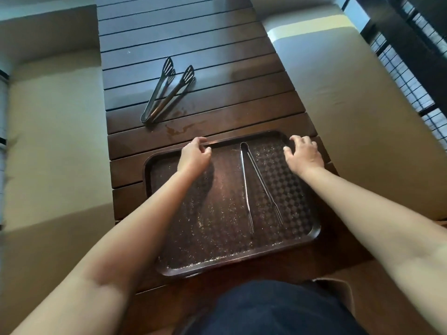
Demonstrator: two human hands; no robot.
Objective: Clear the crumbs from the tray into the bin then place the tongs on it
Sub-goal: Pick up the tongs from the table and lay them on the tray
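A dark brown tray (300,240) with a checkered surface lies on the slatted wooden table, and pale crumbs (212,213) are scattered over it. Thin metal tongs (251,180) lie on the tray's right half, hinge end away from me. Wider slotted tongs (167,93) rest on the table beyond the tray. My left hand (194,157) curls over the tray's far rim near its middle. At the far right corner, my right hand (303,154) has its fingers curled over the rim and its thumb inside the tray. No bin is in view.
The dark table (193,32) runs away from me between two beige cushioned benches (53,141). A wet stain (183,128) marks the slat just beyond the tray. A dark railing (411,56) stands at the far right.
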